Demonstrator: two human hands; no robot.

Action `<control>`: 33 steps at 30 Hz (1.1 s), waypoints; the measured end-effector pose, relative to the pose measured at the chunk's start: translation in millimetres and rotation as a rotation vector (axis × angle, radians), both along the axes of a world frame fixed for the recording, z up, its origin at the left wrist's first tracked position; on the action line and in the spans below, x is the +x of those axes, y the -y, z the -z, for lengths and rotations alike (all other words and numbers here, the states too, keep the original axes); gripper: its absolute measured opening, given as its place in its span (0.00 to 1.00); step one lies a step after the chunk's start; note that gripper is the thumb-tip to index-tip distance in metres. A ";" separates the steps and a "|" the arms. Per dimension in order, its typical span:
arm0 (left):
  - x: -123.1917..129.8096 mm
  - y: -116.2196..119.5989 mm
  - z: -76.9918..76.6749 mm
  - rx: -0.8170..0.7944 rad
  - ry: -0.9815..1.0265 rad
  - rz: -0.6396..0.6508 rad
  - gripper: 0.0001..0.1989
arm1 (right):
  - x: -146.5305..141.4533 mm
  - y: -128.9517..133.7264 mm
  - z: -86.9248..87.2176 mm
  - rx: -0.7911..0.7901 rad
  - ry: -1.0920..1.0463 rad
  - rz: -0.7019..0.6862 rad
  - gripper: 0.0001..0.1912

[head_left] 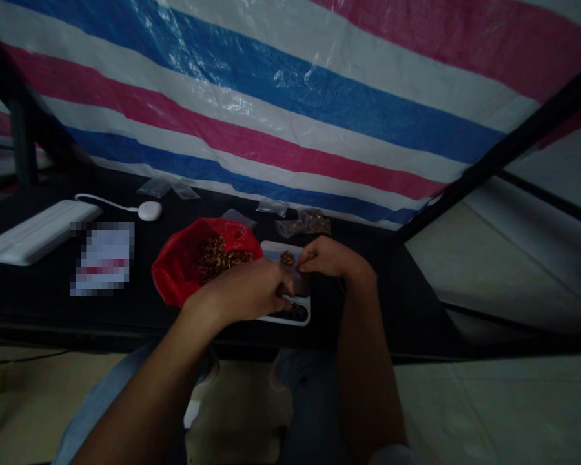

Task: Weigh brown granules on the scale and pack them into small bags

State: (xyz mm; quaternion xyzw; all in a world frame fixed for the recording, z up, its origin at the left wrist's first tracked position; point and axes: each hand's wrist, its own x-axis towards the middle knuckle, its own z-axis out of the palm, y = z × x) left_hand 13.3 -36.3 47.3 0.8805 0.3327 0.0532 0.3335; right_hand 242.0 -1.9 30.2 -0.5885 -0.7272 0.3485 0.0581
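A white scale (306,315) lies on the black table, partly hidden under my hands. On it rests a small clear plastic bag (300,284) with a little heap of brown pieces (286,258) at its far end. My left hand (259,287) reaches over the scale's near part, its fingers bent and close together by the bag; what they hold, if anything, is too dark to tell. My right hand (332,258) pinches the bag's right edge. Left of the scale sits a red plastic bag (174,265), open at the top, full of brown pieces (217,255).
Small clear bags (271,206) lie along the back edge, one with brown pieces (315,223) inside. At the left are a white power strip (39,229), a round white device (150,210) and a blurred packet (105,255). A striped sheet (281,135) hangs behind.
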 end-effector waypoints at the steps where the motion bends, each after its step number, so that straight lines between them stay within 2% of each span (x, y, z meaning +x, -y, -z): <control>1: -2.2 -1.8 -0.3 0.021 -0.008 -0.020 0.09 | -0.6 -0.2 0.2 0.007 0.010 0.013 0.08; 4: -18.3 -12.8 -2.4 0.107 -0.012 -0.124 0.11 | -0.2 1.6 -2.0 0.005 0.019 0.038 0.08; 8: -26.4 -15.7 -2.9 0.183 0.029 -0.149 0.11 | 0.1 8.7 -14.0 0.087 -0.034 0.057 0.08; 10: -13.9 -6.9 2.3 0.195 -0.004 -0.092 0.12 | -2.1 12.6 -21.1 0.173 -0.080 0.077 0.08; 13: 13.8 9.4 16.4 0.240 -0.026 0.078 0.11 | -8.2 16.5 -27.3 0.259 -0.150 0.028 0.08; 16: 32.5 18.3 30.6 0.318 -0.039 0.068 0.12 | -15.3 17.1 -27.1 0.313 -0.181 -0.029 0.07; 20: 37.5 20.1 39.6 0.383 -0.081 0.066 0.12 | -23.7 15.3 -24.6 0.337 -0.122 -0.018 0.08; 23: 34.6 19.2 36.7 0.365 -0.074 0.076 0.11 | -25.9 14.7 -25.4 0.323 -0.104 -0.021 0.10; 26: 25.7 13.9 25.7 0.324 0.040 0.091 0.10 | -21.6 15.8 -28.5 0.359 -0.150 0.002 0.10; 28: 16.8 5.7 17.1 0.335 0.134 0.033 0.10 | -16.3 16.7 -30.3 0.401 -0.161 0.049 0.09; 30: 8.1 -5.2 10.9 0.384 0.203 -0.078 0.12 | -11.0 17.5 -30.7 0.423 -0.149 0.096 0.08; 33: 1.1 -20.3 8.9 0.421 0.242 -0.199 0.13 | -6.2 18.5 -29.6 0.424 -0.126 0.141 0.07</control>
